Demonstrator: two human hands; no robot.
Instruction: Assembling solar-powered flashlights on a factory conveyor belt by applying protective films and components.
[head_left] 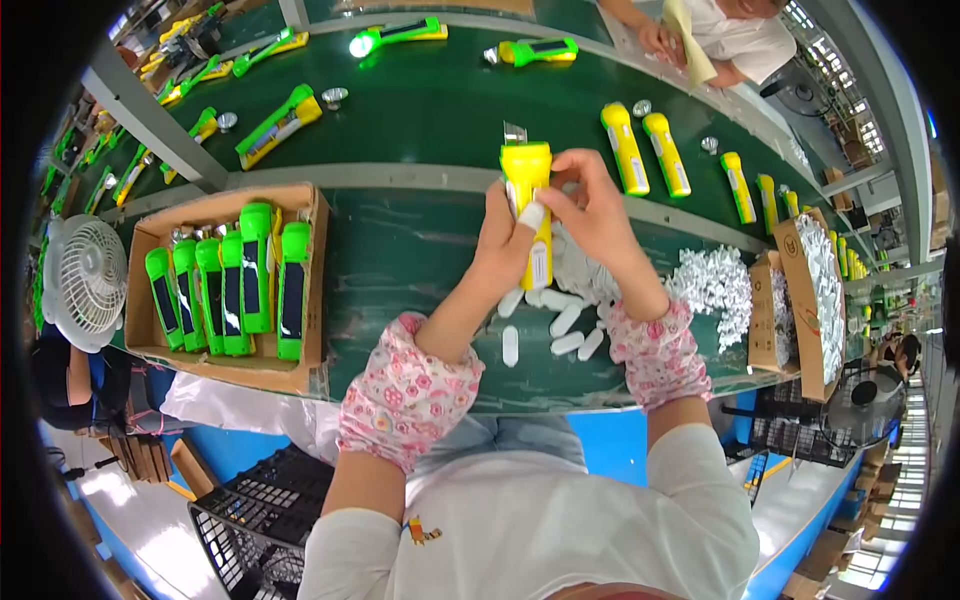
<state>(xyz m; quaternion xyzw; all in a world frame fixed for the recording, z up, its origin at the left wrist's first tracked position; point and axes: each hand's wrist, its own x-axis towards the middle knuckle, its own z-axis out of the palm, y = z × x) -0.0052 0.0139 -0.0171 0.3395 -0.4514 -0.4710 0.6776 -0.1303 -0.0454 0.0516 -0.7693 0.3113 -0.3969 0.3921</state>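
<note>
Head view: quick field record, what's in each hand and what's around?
left hand: grips yellow flashlight body, upright
right hand: fingers on the same body, upper side
under hands: loose white oblong pieces on green bench
left of hands: cardboard box of green flashlights
right of hands: heap of silvery parts

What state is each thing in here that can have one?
Yellow torch: upright, held in both hands.
Left hand: gripping the torch body.
Right hand: fingers on the torch's side.
Green torch on the belt: lit.
Cardboard box: open, green torches inside.
</note>
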